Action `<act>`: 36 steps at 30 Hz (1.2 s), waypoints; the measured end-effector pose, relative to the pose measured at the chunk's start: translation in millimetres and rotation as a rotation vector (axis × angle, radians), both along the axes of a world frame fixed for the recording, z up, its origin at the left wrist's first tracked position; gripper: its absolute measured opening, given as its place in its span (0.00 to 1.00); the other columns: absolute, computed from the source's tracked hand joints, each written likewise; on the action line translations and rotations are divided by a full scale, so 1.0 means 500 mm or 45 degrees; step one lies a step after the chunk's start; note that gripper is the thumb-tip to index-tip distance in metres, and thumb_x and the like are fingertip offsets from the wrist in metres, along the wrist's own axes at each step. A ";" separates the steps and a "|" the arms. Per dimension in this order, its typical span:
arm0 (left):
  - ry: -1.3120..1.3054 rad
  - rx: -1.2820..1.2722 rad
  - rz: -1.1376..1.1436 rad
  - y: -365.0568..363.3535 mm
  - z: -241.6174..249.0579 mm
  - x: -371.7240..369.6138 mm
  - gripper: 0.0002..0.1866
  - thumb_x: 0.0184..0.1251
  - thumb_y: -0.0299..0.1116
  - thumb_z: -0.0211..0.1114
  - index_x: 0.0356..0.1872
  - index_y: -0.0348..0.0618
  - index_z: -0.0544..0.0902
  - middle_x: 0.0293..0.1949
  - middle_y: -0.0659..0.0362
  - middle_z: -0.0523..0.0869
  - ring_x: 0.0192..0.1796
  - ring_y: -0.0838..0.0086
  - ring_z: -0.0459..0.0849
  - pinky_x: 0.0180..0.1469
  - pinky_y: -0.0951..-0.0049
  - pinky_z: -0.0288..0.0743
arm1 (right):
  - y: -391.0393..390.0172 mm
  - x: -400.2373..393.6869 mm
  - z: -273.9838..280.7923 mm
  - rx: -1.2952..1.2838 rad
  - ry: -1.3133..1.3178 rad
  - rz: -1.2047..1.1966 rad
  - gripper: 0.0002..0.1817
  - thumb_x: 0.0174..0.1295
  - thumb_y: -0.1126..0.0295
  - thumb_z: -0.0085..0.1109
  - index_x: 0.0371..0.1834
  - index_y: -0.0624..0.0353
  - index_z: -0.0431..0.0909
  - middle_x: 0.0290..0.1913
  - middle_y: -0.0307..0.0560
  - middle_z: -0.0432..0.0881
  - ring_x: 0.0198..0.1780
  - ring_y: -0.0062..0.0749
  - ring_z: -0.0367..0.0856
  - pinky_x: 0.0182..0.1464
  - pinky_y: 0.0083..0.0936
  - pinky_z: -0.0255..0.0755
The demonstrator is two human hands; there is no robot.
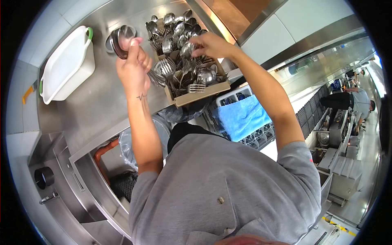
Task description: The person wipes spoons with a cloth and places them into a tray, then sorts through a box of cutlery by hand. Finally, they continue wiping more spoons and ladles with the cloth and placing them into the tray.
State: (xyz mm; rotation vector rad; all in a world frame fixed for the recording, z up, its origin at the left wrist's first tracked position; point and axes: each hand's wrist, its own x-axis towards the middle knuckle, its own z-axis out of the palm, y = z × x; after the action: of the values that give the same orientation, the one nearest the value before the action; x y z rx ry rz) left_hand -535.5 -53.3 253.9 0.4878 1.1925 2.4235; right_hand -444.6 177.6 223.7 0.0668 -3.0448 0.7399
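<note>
My left hand (134, 67) is closed around a bunch of metal spoons (121, 44), raised over the steel counter. Their bowls stick up past my thumb, and handles show below my fist. My right hand (212, 45) reaches over a cardboard box (202, 93) packed with cutlery. Its fingers curl in at a spoon (187, 50) among the pile, in what looks like a pinch; the fingertips are partly hidden. Forks (165, 67) and more spoons lie jumbled in the box, which is split into compartments.
A white plastic tub (69, 67) with green handles stands on the steel counter (87, 108), left of the box. A blue cloth (243, 118) lies over a dish rack (261, 136) at the right. Clear plastic (143, 141) hangs below the counter. Another person (359, 104) works farther right.
</note>
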 end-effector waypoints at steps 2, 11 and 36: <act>0.009 -0.044 -0.123 -0.010 -0.001 -0.008 0.09 0.70 0.36 0.51 0.35 0.40 0.71 0.14 0.68 0.60 0.15 0.84 0.54 0.18 0.81 0.46 | 0.013 0.001 0.021 -0.351 0.160 -0.096 0.15 0.55 0.63 0.63 0.36 0.64 0.74 0.25 0.43 0.76 0.29 0.26 0.71 0.34 0.28 0.65; 0.270 -0.098 -0.038 0.104 0.035 0.008 0.18 0.75 0.39 0.39 0.39 0.31 0.68 0.33 0.45 0.81 0.35 0.61 0.84 0.36 0.67 0.80 | -0.131 -0.035 0.302 -0.403 0.439 -0.218 0.12 0.60 0.70 0.48 0.25 0.68 0.75 0.23 0.52 0.79 0.23 0.33 0.76 0.28 0.31 0.71; 0.278 0.015 -0.016 0.101 0.036 -0.065 0.23 0.71 0.47 0.45 0.52 0.36 0.68 0.34 0.54 0.79 0.37 0.64 0.81 0.44 0.65 0.77 | -0.113 -0.148 0.286 0.458 0.636 0.139 0.05 0.53 0.72 0.52 0.27 0.62 0.74 0.28 0.55 0.78 0.30 0.49 0.77 0.34 0.37 0.69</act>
State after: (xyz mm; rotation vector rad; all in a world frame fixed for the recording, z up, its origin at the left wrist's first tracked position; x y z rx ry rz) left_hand -567.9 -2.7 272.0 0.7781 1.2578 2.4159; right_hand -518.4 121.3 366.6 0.3614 -2.6584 0.1314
